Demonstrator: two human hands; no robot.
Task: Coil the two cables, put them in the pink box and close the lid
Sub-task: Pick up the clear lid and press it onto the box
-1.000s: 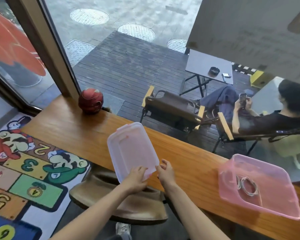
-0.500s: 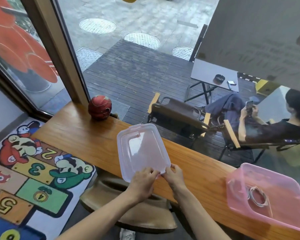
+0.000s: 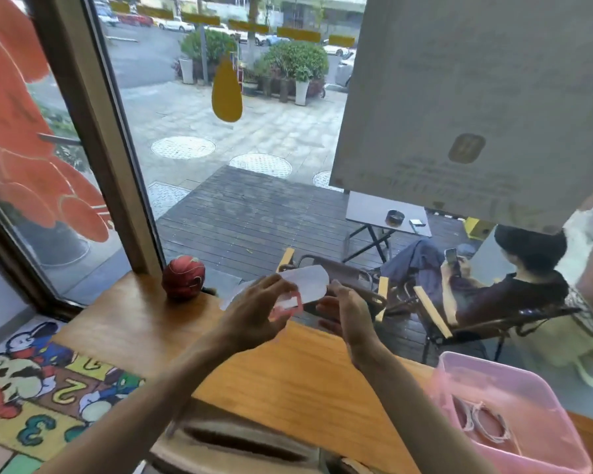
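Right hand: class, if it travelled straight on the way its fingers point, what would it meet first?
Probably the translucent plastic lid, just beyond the right hand; then the window glass, though depth is unclear.

We have a single head-worn wide-angle view, looking forward and down from close above the wooden counter (image 3: 288, 378), over both forearms, and out through the window (image 3: 254, 138) to the deck (image 3: 240, 220) beyond.
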